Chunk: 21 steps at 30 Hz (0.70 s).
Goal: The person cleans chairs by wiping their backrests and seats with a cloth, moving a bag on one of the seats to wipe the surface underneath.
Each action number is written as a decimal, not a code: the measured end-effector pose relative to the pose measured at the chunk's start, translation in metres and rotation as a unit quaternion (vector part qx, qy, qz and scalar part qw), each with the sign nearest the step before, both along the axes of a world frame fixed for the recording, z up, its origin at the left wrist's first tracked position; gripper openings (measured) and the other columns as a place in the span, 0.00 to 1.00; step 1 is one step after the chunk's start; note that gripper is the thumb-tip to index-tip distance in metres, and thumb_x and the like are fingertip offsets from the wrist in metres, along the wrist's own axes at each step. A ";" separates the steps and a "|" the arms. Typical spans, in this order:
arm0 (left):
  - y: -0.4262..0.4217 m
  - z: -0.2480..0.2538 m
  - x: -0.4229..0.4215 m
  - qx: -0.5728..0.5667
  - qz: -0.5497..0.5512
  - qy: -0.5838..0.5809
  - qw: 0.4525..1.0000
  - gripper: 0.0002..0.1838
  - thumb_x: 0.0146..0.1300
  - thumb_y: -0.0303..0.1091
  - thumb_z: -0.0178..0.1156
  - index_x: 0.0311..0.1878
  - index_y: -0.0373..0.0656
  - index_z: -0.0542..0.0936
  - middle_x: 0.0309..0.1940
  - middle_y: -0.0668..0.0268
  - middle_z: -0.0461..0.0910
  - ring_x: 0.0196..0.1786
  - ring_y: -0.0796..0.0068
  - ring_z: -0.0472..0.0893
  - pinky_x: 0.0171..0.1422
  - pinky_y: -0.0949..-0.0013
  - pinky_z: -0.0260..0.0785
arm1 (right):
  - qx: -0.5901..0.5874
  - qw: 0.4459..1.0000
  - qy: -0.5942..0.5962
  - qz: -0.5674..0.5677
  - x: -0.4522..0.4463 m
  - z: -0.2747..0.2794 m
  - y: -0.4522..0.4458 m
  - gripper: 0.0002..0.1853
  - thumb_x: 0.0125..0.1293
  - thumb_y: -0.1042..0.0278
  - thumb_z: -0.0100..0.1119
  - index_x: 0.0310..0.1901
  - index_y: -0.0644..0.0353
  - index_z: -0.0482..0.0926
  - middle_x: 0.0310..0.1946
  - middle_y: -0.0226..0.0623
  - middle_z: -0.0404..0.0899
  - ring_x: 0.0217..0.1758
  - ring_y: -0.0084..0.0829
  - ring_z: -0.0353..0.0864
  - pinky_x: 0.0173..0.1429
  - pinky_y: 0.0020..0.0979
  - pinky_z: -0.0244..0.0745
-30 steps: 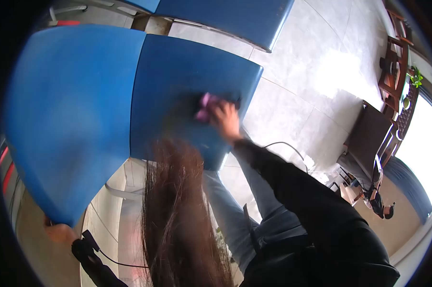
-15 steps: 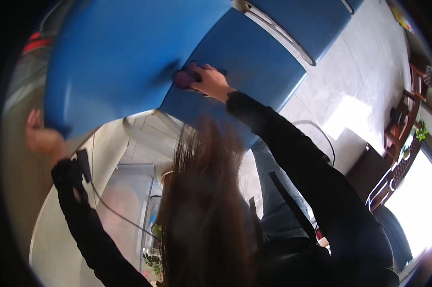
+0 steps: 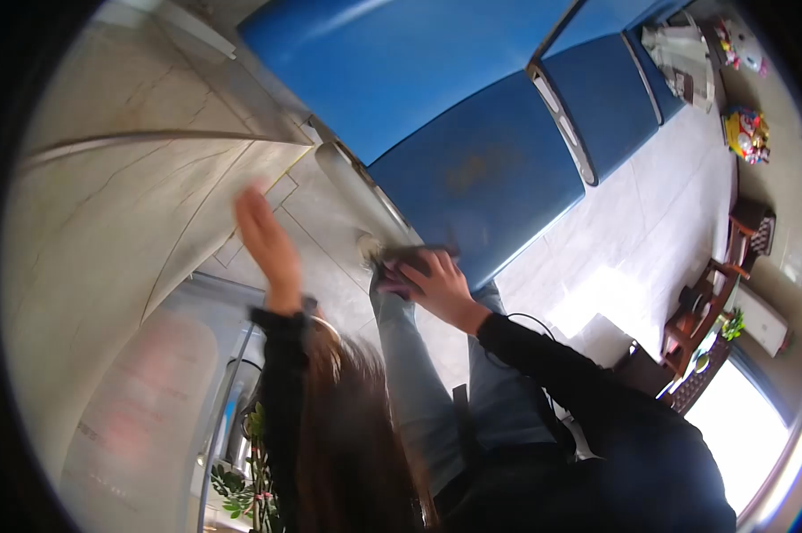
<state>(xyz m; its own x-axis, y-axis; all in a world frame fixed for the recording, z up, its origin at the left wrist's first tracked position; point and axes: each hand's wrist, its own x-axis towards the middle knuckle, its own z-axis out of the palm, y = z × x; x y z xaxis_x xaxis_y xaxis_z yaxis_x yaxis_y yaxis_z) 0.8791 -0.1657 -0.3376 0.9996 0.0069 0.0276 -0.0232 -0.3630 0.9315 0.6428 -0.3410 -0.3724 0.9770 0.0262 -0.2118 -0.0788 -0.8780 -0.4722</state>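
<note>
My right hand (image 3: 441, 289) is closed around a dark purple-brown cloth (image 3: 412, 258), bunched under the fingers. It is at the near lower corner of a blue panel (image 3: 498, 133), above my legs; contact with the panel cannot be made out. The panel belongs to a large blue appliance, refrigerator-like, with pale recessed handles (image 3: 562, 124) between its sections. Raised on the left, my left hand (image 3: 270, 244) is somewhat blurred, fingers stretched out and holding nothing. Behind it are pale tiles.
A marbled pale wall (image 3: 107, 204) is at left, with a translucent panel (image 3: 152, 400) below it. A green plant (image 3: 254, 471) stands at the bottom. Wooden chairs (image 3: 698, 311) are at right, and a colourful toy (image 3: 746, 135) is at upper right. Long hair covers part of the view.
My right hand and the cloth have come off the middle of the blue surface toward my body. My left hand has left the blue edge and moved inward. The view has shifted.
</note>
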 end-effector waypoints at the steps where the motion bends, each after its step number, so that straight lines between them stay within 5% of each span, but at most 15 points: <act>1: 0.010 -0.007 -0.042 0.039 0.013 0.087 0.995 0.16 0.77 0.38 0.44 0.52 0.35 0.75 0.50 0.56 0.76 0.53 0.62 0.75 0.61 0.63 0.64 | -0.001 0.999 0.032 0.010 0.003 0.001 -0.001 0.29 0.49 0.56 0.70 0.56 0.39 0.76 0.55 0.41 0.67 0.61 0.44 0.66 0.54 0.45 0.76; 3: 0.021 -0.041 -0.129 -0.026 -0.004 0.182 0.983 0.14 0.74 0.35 0.47 0.53 0.36 0.75 0.50 0.57 0.76 0.55 0.63 0.74 0.61 0.65 0.64 | 0.001 0.996 0.093 0.018 0.013 0.000 0.007 0.28 0.49 0.57 0.70 0.56 0.39 0.76 0.54 0.41 0.67 0.61 0.44 0.66 0.53 0.45 0.77; 5: 0.001 -0.014 -0.170 -0.055 -0.015 0.284 0.957 0.14 0.73 0.33 0.48 0.55 0.37 0.74 0.51 0.57 0.76 0.56 0.66 0.74 0.62 0.65 0.64 | -0.027 0.999 0.007 0.034 0.061 -0.009 0.016 0.26 0.50 0.59 0.68 0.54 0.41 0.77 0.52 0.39 0.68 0.59 0.43 0.68 0.48 0.42 0.78; 7: -0.003 -0.037 -0.210 -0.136 0.019 0.359 0.923 0.16 0.71 0.34 0.52 0.59 0.39 0.71 0.53 0.59 0.75 0.57 0.67 0.74 0.62 0.65 0.65 | -0.060 0.996 -0.052 0.033 0.127 -0.010 0.032 0.23 0.51 0.61 0.66 0.52 0.44 0.77 0.50 0.38 0.69 0.58 0.43 0.70 0.46 0.40 0.78; 11: -0.035 -0.047 -0.220 -0.194 -0.038 0.372 0.907 0.26 0.67 0.35 0.59 0.65 0.39 0.64 0.59 0.55 0.71 0.59 0.65 0.75 0.61 0.61 0.67 | -0.154 0.961 -0.201 0.112 0.230 -0.038 0.057 0.12 0.51 0.65 0.62 0.39 0.55 0.80 0.43 0.35 0.73 0.51 0.38 0.71 0.39 0.33 0.73; 15: -0.061 -0.086 -0.211 -0.204 -0.086 0.378 0.899 0.27 0.66 0.37 0.59 0.63 0.36 0.64 0.54 0.50 0.76 0.55 0.63 0.78 0.56 0.62 0.71 | -0.233 0.944 -0.035 0.230 0.308 -0.077 0.070 0.10 0.43 0.66 0.63 0.30 0.56 0.86 0.31 0.41 0.83 0.41 0.42 0.82 0.35 0.41 0.76; 16: -0.066 -0.105 -0.214 -0.184 -0.102 0.395 0.894 0.27 0.65 0.38 0.60 0.63 0.35 0.64 0.52 0.49 0.77 0.54 0.63 0.80 0.55 0.62 0.72 | -0.212 0.961 0.028 0.178 0.328 -0.092 0.071 0.13 0.41 0.63 0.62 0.31 0.55 0.86 0.29 0.41 0.85 0.37 0.42 0.85 0.35 0.43 0.76; 17: -0.073 -0.142 -0.231 -0.283 -0.054 0.395 0.872 0.24 0.64 0.39 0.60 0.57 0.33 0.69 0.43 0.48 0.81 0.47 0.60 0.82 0.51 0.64 0.73 | -0.195 0.962 0.119 0.152 0.344 -0.086 0.067 0.14 0.40 0.60 0.62 0.31 0.56 0.86 0.32 0.41 0.85 0.38 0.40 0.86 0.36 0.44 0.76; 19: -0.073 -0.131 -0.219 -0.202 -0.101 0.446 0.866 0.18 0.65 0.38 0.58 0.50 0.32 0.75 0.38 0.50 0.82 0.44 0.59 0.83 0.48 0.63 0.73 | -0.212 0.948 0.171 0.163 0.356 -0.081 0.066 0.16 0.39 0.60 0.63 0.32 0.55 0.86 0.31 0.41 0.85 0.38 0.41 0.86 0.37 0.45 0.77; 21: -0.065 -0.122 -0.216 -0.227 -0.122 0.358 0.898 0.15 0.66 0.38 0.56 0.44 0.32 0.77 0.35 0.54 0.83 0.42 0.63 0.83 0.46 0.64 0.74 | -0.220 0.951 0.103 0.191 0.339 -0.083 0.068 0.16 0.39 0.59 0.63 0.34 0.53 0.86 0.31 0.41 0.85 0.38 0.42 0.85 0.39 0.44 0.77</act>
<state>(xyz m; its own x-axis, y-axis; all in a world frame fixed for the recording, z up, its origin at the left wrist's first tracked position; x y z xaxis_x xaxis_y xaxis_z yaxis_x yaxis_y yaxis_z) 0.6627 -0.2302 -0.4594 0.7339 -0.3665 -0.5718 0.6125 -0.0068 0.7904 0.9821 -0.2732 -0.4549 0.8505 0.2348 -0.4706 0.2336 -0.9704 -0.0619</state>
